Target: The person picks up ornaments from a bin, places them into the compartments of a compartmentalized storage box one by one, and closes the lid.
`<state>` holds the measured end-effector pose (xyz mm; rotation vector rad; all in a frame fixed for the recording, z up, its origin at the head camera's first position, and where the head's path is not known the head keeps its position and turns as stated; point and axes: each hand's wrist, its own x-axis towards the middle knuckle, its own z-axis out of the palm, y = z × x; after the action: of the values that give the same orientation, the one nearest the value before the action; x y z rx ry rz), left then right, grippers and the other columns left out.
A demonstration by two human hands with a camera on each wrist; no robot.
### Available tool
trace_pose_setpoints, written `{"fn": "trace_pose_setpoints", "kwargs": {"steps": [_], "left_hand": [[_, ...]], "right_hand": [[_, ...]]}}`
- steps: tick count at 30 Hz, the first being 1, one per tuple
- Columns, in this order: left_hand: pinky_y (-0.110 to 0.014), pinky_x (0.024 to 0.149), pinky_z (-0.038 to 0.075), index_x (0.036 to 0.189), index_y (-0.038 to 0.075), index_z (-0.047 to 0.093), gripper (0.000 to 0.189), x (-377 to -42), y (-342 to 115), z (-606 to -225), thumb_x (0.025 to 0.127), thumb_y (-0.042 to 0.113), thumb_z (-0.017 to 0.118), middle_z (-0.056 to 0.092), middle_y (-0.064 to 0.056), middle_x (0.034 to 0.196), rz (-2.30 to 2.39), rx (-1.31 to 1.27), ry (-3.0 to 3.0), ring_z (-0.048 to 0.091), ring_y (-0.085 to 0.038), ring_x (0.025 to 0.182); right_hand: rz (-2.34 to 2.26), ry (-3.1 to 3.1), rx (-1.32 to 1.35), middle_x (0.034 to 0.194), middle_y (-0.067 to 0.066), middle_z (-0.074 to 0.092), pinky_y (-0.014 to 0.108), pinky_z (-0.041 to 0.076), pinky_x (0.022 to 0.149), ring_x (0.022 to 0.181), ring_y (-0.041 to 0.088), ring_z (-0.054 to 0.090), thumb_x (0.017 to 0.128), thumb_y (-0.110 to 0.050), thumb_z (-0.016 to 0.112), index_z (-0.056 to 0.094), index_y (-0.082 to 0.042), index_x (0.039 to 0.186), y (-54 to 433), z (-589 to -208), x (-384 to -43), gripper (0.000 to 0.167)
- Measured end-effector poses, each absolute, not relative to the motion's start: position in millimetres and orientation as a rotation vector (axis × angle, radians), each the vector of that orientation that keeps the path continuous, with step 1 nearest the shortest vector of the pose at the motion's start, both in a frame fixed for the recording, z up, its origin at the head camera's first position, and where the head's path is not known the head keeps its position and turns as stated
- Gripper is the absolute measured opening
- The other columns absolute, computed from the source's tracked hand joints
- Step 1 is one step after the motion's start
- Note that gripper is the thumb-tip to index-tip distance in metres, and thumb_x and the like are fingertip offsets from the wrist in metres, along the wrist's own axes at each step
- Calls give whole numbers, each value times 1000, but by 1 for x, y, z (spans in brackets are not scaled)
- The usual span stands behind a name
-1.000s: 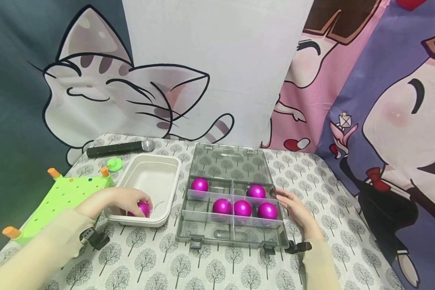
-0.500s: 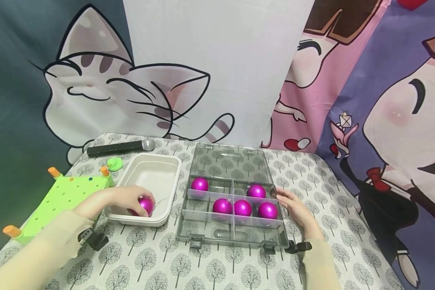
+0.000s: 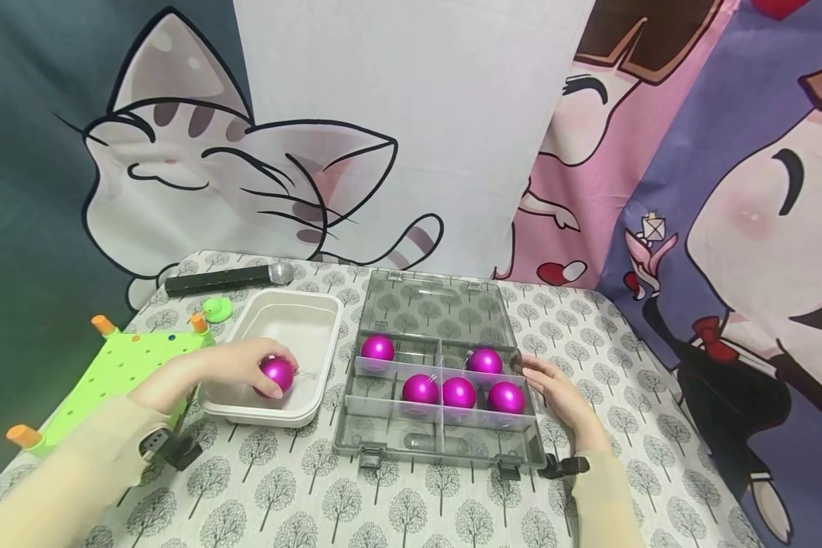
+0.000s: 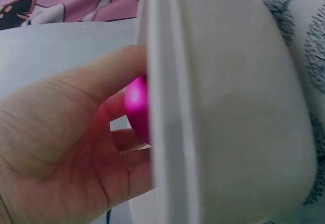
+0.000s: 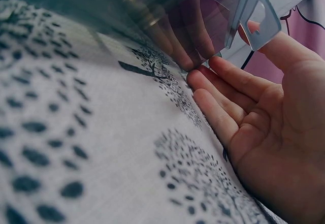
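In the head view my left hand (image 3: 243, 361) grips a shiny magenta bauble (image 3: 277, 376) over the near part of a white plastic tub (image 3: 294, 318). The left wrist view shows the bauble (image 4: 135, 104) between thumb and fingers, partly hidden behind the tub's wall (image 4: 249, 107). To the right lies a smoky clear compartment box (image 3: 421, 443) with its lid laid back. Several magenta baubles (image 3: 458, 393) sit in its far and middle rows. My right hand (image 3: 558, 392) touches the box's right side, fingers nearly straight in the right wrist view, thumb by the rim.
Left of the tub stands a light green pegboard-like piece (image 3: 119, 373) with orange legs. A small green duck (image 3: 217, 310) and a black microphone (image 3: 226, 281) lie behind it. Tree-print cloth (image 3: 342, 502) covers the table, and printed curtains (image 3: 411, 114) hang at the back.
My left hand has lifted the bauble slightly within the tub and turned so more of it shows. The right hand and the compartment box have stayed in place.
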<state>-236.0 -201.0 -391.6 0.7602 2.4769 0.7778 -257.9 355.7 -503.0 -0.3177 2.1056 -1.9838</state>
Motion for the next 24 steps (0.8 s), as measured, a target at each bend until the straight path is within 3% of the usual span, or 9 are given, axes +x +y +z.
{"fn": "trace_pose_setpoints", "kwargs": {"steps": [7,10,14,20,24], "left_hand": [[-52,92,54,118,4,63,50,-240,-195,-379,77,24,81,64,-19,119,819,868,2610,63,-35,107],[-51,92,54,120,4,63,49,-240,-192,-374,78,23,80,63,-19,121,850,919,2653,62,-36,108],[-53,90,53,120,5,63,49,-239,-184,-367,78,22,80,63,-19,122,888,958,2716,60,-37,109],[-50,86,56,124,9,63,52,-236,-168,-356,76,19,81,63,-18,122,897,985,2809,64,-32,103],[-47,85,58,124,9,64,53,-235,-156,-353,76,18,82,63,-16,124,903,1003,2830,66,-30,101]], "right_hand": [[-2014,2090,-352,115,-17,67,10,45,95,109,-3,61,101,-6,45,28,22,139,357,-505,-258,50],[-2026,2069,-385,118,-15,67,10,46,96,110,-2,61,101,-8,46,44,8,138,358,-506,-258,40],[-2047,2035,-448,121,-10,67,10,45,96,112,0,61,101,-7,46,54,-5,132,359,-508,-258,33],[-2010,2088,-378,117,-16,67,10,45,96,110,-2,61,101,-8,46,30,20,139,356,-505,-258,50],[-1998,2101,-341,115,-18,66,10,45,96,109,-3,60,101,-5,44,24,24,139,355,-502,-258,51]]}}
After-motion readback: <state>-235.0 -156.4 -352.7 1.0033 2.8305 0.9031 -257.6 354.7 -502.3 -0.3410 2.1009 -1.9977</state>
